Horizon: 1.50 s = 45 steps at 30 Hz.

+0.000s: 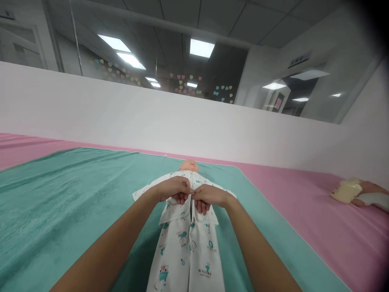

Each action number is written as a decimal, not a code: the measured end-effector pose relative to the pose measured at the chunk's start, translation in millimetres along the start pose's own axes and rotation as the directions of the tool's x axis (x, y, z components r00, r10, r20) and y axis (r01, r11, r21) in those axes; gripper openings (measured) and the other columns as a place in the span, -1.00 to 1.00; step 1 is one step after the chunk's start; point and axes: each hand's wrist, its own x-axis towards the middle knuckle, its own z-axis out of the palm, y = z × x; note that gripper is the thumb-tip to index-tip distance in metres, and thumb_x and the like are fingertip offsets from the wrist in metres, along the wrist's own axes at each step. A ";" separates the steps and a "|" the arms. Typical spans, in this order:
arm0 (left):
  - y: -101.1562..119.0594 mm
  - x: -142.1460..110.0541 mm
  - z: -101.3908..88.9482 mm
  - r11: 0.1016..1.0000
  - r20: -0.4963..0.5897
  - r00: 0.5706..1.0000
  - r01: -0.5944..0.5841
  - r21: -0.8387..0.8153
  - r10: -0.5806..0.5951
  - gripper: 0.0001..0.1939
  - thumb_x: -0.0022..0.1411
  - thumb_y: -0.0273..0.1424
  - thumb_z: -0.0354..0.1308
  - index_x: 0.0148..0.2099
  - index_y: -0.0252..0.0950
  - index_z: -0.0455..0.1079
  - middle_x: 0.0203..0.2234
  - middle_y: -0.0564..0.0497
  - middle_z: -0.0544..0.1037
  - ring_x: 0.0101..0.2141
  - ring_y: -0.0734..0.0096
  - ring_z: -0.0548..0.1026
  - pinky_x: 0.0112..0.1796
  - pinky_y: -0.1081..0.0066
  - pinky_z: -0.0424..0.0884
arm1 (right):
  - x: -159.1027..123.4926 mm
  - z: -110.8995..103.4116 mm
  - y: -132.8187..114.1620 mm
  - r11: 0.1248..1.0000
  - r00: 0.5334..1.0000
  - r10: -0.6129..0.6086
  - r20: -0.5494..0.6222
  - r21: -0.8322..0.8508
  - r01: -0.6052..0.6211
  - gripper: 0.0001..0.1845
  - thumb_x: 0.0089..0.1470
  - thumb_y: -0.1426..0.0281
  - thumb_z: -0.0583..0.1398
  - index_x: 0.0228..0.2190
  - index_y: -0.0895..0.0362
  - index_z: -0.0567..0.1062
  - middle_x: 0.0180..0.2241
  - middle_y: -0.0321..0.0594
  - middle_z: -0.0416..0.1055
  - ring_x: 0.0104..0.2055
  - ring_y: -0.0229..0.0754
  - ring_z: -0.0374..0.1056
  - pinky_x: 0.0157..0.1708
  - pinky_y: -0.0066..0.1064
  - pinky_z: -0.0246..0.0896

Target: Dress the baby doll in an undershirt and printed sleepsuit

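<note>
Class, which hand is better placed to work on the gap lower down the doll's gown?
Probably the right hand: its fingers hang lower, beside the opening in the gown, while the left hand sits higher.

Nothing here can be read. The dark plaque [298, 60] high on the far right wall carries characters too small to make out, and the small print near the hem of the doll's white garment [205, 269] is equally illegible.
</note>
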 end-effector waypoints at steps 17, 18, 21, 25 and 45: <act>-4.9 3.0 2.4 0.998 -0.052 0.997 0.058 -0.021 -0.059 -0.61 -0.14 -0.13 0.26 -0.46 -0.30 0.21 -0.64 0.07 0.44 -0.61 0.49 0.43 -0.59 0.54 0.29 | -8.2 7.5 -12.1 0.864 0.978 0.173 -0.118 -0.458 -0.208 -0.84 -0.23 0.35 0.13 -0.70 0.16 0.36 -0.65 -0.22 0.44 -0.57 -0.21 0.38 -0.54 -0.45 0.24; -5.3 3.2 2.1 0.998 -0.050 0.997 0.061 -0.024 -0.062 -0.61 -0.14 -0.13 0.26 -0.46 -0.30 0.21 -0.64 0.07 0.44 -0.61 0.49 0.43 -0.59 0.54 0.29 | -10.0 4.6 -10.2 0.876 0.980 0.180 -0.083 -0.441 -0.198 -0.82 -0.24 0.32 0.14 -0.69 0.16 0.37 -0.63 -0.22 0.45 -0.56 -0.21 0.39 -0.54 -0.46 0.24; -5.7 2.5 0.8 0.998 -0.038 0.997 0.061 -0.027 -0.062 -0.62 -0.13 -0.13 0.25 -0.45 -0.30 0.22 -0.63 0.07 0.44 -0.60 0.48 0.43 -0.58 0.54 0.29 | -13.6 -4.6 -4.4 0.914 0.986 0.166 0.016 -0.377 -0.148 -0.77 -0.27 0.24 0.20 -0.66 0.16 0.38 -0.57 -0.25 0.47 -0.53 -0.22 0.40 -0.53 -0.46 0.27; -4.5 0.5 0.1 0.998 -0.030 0.998 0.059 -0.015 -0.059 -0.62 -0.12 -0.13 0.25 -0.45 -0.31 0.22 -0.62 0.06 0.44 -0.59 0.48 0.44 -0.57 0.53 0.30 | -15.8 -12.2 -0.2 0.967 0.992 0.103 0.076 -0.242 -0.082 -0.80 -0.22 0.27 0.18 -0.60 0.16 0.35 -0.54 -0.28 0.47 -0.53 -0.28 0.40 -0.50 -0.49 0.29; 0.5 -2.7 3.7 0.996 0.003 1.000 0.031 0.083 -0.031 -0.72 -0.03 -0.18 0.17 -0.45 -0.32 0.28 -0.61 0.03 0.47 -0.57 0.46 0.46 -0.53 0.51 0.35 | -8.7 -5.3 0.8 0.989 0.989 -0.146 0.014 0.012 0.146 -0.73 -0.04 0.31 0.02 -0.60 0.20 0.38 -0.54 -0.19 0.47 -0.47 -0.25 0.41 -0.46 -0.51 0.22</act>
